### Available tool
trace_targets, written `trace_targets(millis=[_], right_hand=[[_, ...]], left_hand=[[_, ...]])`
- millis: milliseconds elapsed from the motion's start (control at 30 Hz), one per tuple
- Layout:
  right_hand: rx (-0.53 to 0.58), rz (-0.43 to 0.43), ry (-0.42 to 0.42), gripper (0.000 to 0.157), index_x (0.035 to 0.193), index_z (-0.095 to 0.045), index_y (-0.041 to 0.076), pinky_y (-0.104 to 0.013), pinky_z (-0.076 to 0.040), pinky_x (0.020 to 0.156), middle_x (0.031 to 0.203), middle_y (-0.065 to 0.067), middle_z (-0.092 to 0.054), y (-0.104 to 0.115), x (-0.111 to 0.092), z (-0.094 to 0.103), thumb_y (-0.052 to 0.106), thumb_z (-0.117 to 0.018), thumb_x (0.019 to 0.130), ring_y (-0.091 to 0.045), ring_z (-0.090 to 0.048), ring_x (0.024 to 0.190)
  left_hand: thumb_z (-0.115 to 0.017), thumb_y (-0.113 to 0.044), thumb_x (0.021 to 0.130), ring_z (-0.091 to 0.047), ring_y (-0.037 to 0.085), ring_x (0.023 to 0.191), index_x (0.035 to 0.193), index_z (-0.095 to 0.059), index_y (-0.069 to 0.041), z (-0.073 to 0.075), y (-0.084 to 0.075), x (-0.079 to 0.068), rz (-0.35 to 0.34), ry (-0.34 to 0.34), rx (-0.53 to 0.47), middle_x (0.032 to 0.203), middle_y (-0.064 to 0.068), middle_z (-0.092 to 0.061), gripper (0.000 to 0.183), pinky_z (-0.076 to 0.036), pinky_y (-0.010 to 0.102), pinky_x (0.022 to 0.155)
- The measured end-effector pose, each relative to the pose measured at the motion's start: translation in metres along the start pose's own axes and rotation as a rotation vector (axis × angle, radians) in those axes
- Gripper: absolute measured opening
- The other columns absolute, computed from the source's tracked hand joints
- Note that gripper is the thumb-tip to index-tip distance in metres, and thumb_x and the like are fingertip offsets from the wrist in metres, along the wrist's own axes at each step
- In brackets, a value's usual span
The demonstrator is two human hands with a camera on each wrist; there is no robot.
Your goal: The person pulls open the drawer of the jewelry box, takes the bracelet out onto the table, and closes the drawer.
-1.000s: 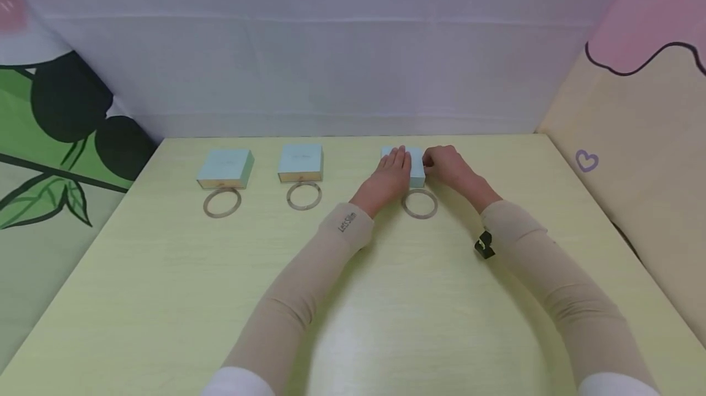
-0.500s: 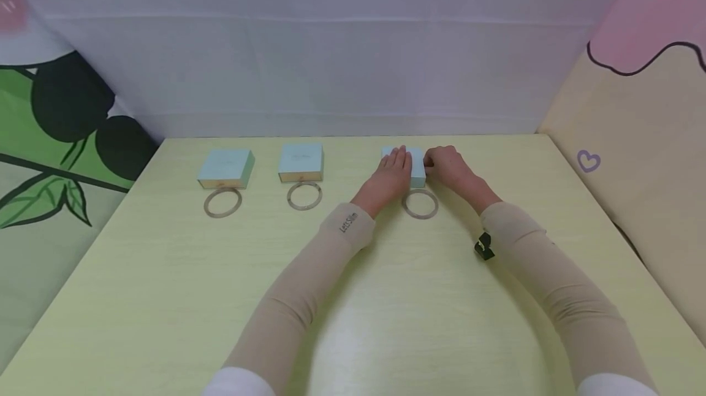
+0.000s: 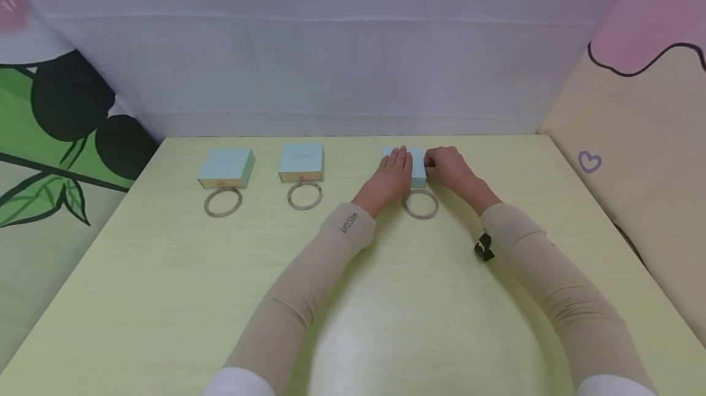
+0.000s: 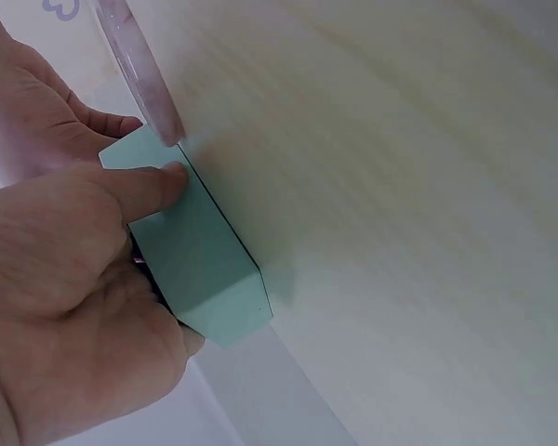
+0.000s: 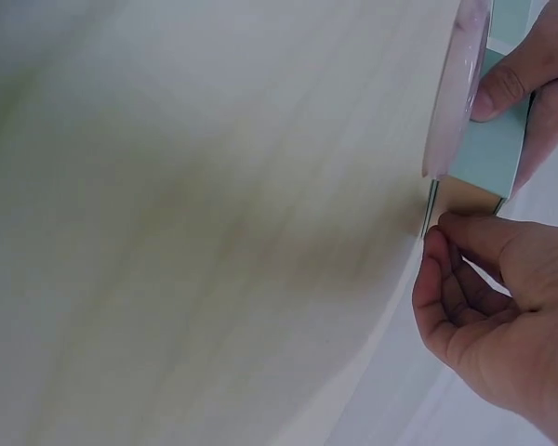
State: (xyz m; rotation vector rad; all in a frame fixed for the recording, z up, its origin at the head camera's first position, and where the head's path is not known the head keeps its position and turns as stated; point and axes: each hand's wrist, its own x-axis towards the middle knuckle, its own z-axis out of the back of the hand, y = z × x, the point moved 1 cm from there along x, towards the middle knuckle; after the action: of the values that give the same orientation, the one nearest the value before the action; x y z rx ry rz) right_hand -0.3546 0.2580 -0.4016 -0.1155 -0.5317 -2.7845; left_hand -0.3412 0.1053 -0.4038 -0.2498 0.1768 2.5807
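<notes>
A light blue jewelry box (image 3: 418, 169) lies at the back right of the table, partly covered by my hands. My left hand (image 3: 388, 178) holds it, fingers laid across the top and thumb on the near side, as the left wrist view shows. At the box's tan drawer end (image 5: 465, 197), thumb and forefinger of my right hand (image 3: 449, 167) pinch together; whatever lies between their tips is hidden. Just in front of this box a pale, glossy bangle (image 3: 421, 217) rests on the table.
To the left sit two similar boxes, the middle one (image 3: 300, 158) and the far left one (image 3: 223, 164), tan ends toward me. Each has a bangle before it: the middle bangle (image 3: 304, 207) and the left bangle (image 3: 223, 215). A white curtain (image 3: 331, 77) hangs behind the table.
</notes>
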Motion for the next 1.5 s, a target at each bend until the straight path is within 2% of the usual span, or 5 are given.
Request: trace_targets(millis=[300, 667, 1033, 1300, 1500], right_hand=[[-0.017, 0.022, 0.057, 0.012, 0.096, -0.066, 0.000, -0.042, -0.050, 0.077, 0.090, -0.015, -0.067, 0.001, -0.004, 0.004, 0.010, -0.060, 0.092, -0.029, -0.061, 0.085], [-0.025, 0.021, 0.087, 0.028, 0.111, -0.064, -0.002, -0.045, -0.051, 0.078, 0.104, -0.019, -0.066, -0.008, -0.017, 0.012, 0.005, -0.047, 0.090, -0.033, -0.062, 0.096], [-0.027, 0.022, 0.069, 0.026, 0.108, -0.066, -0.003, -0.047, -0.049, 0.083, 0.102, -0.019, -0.067, -0.016, -0.027, 0.019, 0.005, -0.050, 0.089, -0.034, -0.061, 0.098], [-0.018, 0.026, 0.066, 0.026, 0.108, -0.066, -0.002, -0.046, -0.050, 0.081, 0.103, -0.019, -0.067, -0.018, -0.028, 0.021, 0.005, -0.049, 0.089, -0.033, -0.062, 0.096], [0.004, 0.040, 0.050, 0.026, 0.108, -0.066, -0.002, -0.046, -0.051, 0.080, 0.102, -0.018, -0.068, -0.014, -0.026, 0.026, 0.005, -0.049, 0.089, -0.033, -0.062, 0.096]], left_hand=[[-0.031, -0.041, 0.101, 0.004, 0.028, 0.146, 0.152, -0.002, -0.003, 0.019, -0.004, -0.005, 0.056, 0.060, -0.170, 0.158, 0.015, 0.006, 0.069, -0.004, 0.039, 0.118], [-0.035, -0.052, 0.098, -0.027, 0.029, 0.132, 0.141, -0.034, -0.014, 0.015, -0.017, 0.003, 0.203, -0.081, -0.186, 0.146, 0.010, -0.026, 0.057, -0.025, 0.048, 0.111], [-0.048, -0.014, 0.096, -0.032, 0.032, 0.124, 0.141, -0.034, -0.025, 0.017, 0.000, -0.006, 0.021, -0.079, -0.165, 0.140, 0.015, -0.030, 0.049, -0.037, 0.045, 0.101], [-0.067, -0.045, 0.084, -0.031, 0.032, 0.122, 0.139, -0.031, -0.027, 0.016, -0.005, 0.002, -0.035, -0.057, -0.165, 0.140, 0.011, -0.028, 0.068, -0.027, 0.048, 0.107], [-0.066, -0.029, 0.089, -0.033, 0.035, 0.122, 0.137, -0.034, -0.026, 0.017, -0.009, 0.003, -0.015, -0.117, -0.155, 0.140, 0.012, -0.030, 0.058, -0.029, 0.054, 0.106]])
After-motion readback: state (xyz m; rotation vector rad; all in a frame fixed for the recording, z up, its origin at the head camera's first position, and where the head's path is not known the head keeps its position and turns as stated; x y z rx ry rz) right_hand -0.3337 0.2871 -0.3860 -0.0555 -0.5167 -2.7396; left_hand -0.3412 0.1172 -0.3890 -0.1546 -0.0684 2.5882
